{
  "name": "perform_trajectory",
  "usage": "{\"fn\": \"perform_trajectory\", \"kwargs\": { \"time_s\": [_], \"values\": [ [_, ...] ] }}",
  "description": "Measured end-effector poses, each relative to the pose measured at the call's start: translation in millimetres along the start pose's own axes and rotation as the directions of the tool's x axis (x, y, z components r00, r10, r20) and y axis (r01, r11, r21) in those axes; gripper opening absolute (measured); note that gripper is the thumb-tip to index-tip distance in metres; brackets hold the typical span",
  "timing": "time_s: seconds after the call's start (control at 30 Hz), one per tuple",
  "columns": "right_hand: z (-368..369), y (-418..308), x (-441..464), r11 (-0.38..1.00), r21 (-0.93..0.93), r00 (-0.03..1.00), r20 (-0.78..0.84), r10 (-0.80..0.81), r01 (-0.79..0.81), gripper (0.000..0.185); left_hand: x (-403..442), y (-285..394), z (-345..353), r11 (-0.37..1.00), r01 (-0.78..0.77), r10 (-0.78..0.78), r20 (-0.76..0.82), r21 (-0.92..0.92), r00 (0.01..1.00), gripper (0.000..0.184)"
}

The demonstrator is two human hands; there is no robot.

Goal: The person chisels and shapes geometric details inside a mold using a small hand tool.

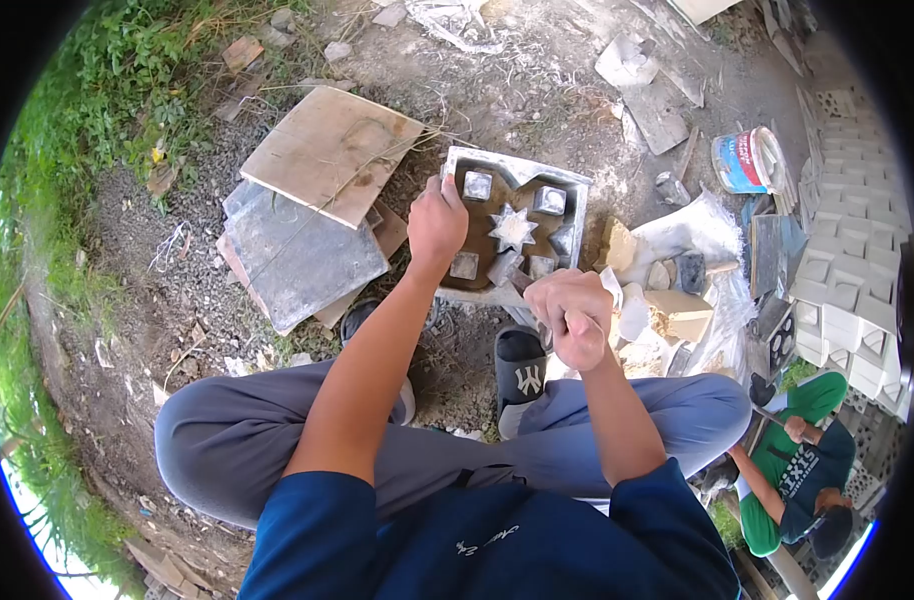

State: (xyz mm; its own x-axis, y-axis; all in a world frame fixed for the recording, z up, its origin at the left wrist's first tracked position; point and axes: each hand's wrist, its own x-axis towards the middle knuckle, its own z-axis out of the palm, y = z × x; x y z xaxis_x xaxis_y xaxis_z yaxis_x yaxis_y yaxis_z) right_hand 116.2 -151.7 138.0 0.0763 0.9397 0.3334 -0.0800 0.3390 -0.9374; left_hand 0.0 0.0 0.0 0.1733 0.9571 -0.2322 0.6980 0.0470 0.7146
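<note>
A square grey mould (585, 200) stands on the ground in front of my feet. Inside it are a raised eight-pointed star (513, 229), several square blocks near the corners and a brown, damp-looking filling (485, 217). My left hand (438, 226) is closed over the mould's left rim. In my right hand (573, 315), at the near right corner, is a small trowel-like tool (507, 268). Its flat blade lies over the near side of the mould, and my fist hides the handle.
To the left lie stacked boards, a tan one (327, 150) on a grey one (302, 250). At right are a paint bucket (750, 162), a white plastic sack (682, 230), broken chunks (677, 315) and stacked pale blocks (847, 230). Another person (802, 470) works at lower right.
</note>
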Motion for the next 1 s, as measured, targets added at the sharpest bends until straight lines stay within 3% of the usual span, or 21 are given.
{"fn": "perform_trajectory", "kwargs": {
  "time_s": [0.07, 0.1, 0.23, 0.3, 0.37, 0.47, 0.67, 0.83, 0.9, 0.93, 1.0],
  "values": [
    [5.8, 5.4, -5.5, 1.000, 0.019, 0.998, -0.060, -0.014, 0.015, 0.068, -12.4, -6.2, 1.0, 0.999, 0.019, -0.018, 0.023, -0.041, 1.000, 0.041],
    [-1.1, 15.7, 15.4, 0.991, 0.001, 0.990, -0.054, -0.130, 0.130, 0.068, 26.4, 12.8, -5.4, 0.996, -0.078, 0.076, -0.045, -0.040, 0.996, 0.041],
    [3.0, -0.3, 1.0, 0.997, 0.028, 0.998, -0.012, -0.069, 0.069, 0.069, 4.3, -1.9, -2.4, 0.999, -0.040, 0.039, -0.037, -0.030, 0.999, 0.041],
    [-5.7, 10.8, 4.8, 0.993, 0.088, 0.996, -0.048, -0.071, 0.075, 0.063, 5.1, 1.5, 1.5, 0.998, -0.053, 0.051, -0.047, -0.041, 0.998, 0.041],
    [-0.4, 6.3, -0.7, 0.997, 0.062, 0.995, -0.093, -0.037, 0.043, 0.068, 2.9, 2.1, 2.7, 0.994, -0.067, 0.061, -0.076, -0.083, 0.995, 0.042],
    [12.5, -6.9, 2.8, 0.996, 0.001, 0.995, 0.048, -0.090, 0.090, 0.068, 6.3, 1.1, 3.2, 0.993, -0.082, 0.074, -0.096, -0.083, 0.993, 0.042],
    [19.9, -20.0, 10.3, 0.993, 0.048, 0.993, 0.047, -0.106, 0.103, 0.069, 5.8, 4.4, -4.0, 0.999, 0.003, -0.003, 0.004, -0.044, 1.000, 0.041],
    [13.3, 13.5, 18.2, 0.995, -0.011, 0.995, 0.031, -0.094, 0.094, 0.064, 3.5, 4.0, -2.0, 0.998, -0.013, 0.012, -0.016, -0.068, 1.000, 0.041],
    [17.9, 10.3, 19.2, 0.992, -0.050, 0.989, 0.092, -0.112, 0.117, 0.059, 7.5, 4.9, -4.2, 0.998, -0.014, 0.014, -0.010, -0.061, 1.000, 0.041],
    [14.4, -0.6, 23.5, 0.997, -0.047, 0.975, 0.217, -0.051, 0.063, 0.056, 7.7, 5.2, -4.3, 0.998, -0.009, 0.009, -0.005, -0.056, 1.000, 0.041],
    [10.0, 9.2, 26.0, 0.997, -0.072, 0.973, 0.229, -0.010, 0.028, 0.056, 5.1, 4.2, -3.4, 0.998, -0.009, 0.008, -0.013, -0.061, 1.000, 0.041]
  ]
}}
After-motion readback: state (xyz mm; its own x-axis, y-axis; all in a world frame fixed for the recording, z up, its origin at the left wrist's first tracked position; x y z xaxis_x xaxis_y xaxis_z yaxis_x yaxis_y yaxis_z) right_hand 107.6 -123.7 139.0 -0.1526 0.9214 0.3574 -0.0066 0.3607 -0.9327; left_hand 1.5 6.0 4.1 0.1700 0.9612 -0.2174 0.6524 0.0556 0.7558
